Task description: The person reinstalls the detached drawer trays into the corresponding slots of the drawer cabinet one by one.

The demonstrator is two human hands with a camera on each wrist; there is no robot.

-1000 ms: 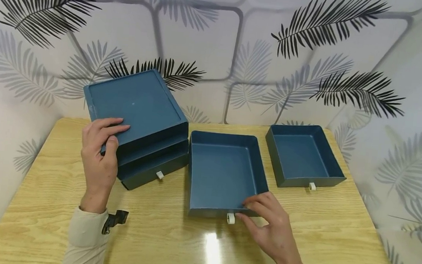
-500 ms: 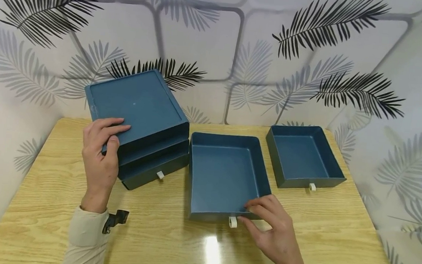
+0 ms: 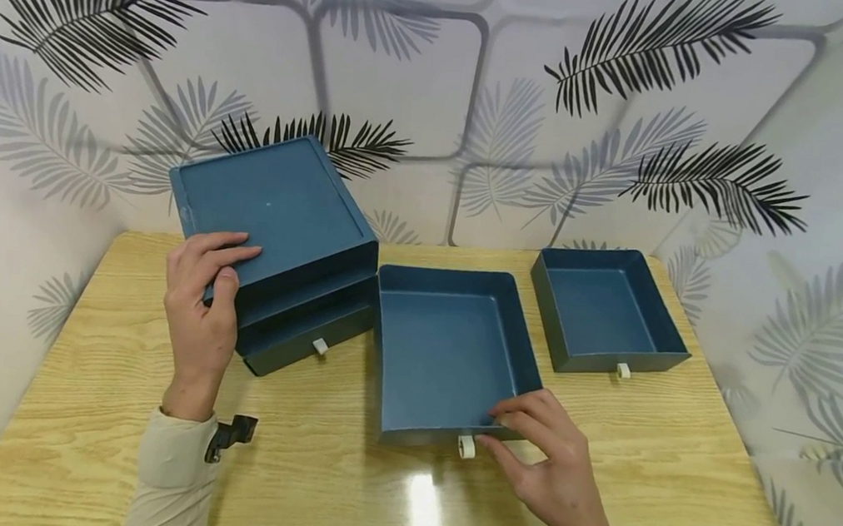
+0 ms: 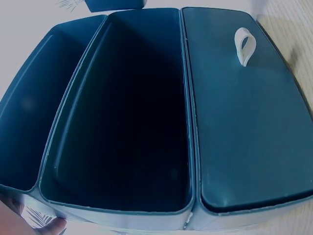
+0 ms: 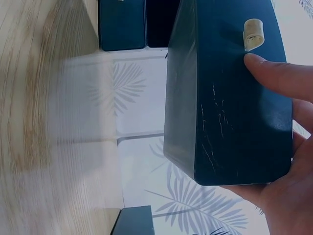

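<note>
On the left of the wooden table (image 3: 298, 469), toward its far edge, a blue cabinet (image 3: 268, 208) stands with its openings facing near and somewhat right, and the work looks partway along: one of its bays is filled, two are not. The seated drawer (image 4: 249, 122) sits in the lowest bay, while the upper bays (image 4: 122, 98) show no drawer front, so those two, in my judgement, are what is left unsettled. The held drawer (image 3: 444, 348) is mid-scene, just right of the cabinet, open side up and apparently raised off the table; whether its left side touches the cabinet I cannot tell. The right hand (image 3: 551, 458) pinches its near right part, fingertips inside the rim, thumb on the front beside the white tab (image 3: 466, 447). The spare drawer (image 3: 601, 312) rests at far right, apart from both hands. The left hand (image 3: 199, 310) rests at the cabinet's left near corner, fingers fairly straight over the top, thumb apart, with no visible grip. Counted, there are one cabinet, three bays, three drawers, a tab on each, and two hands.
</note>
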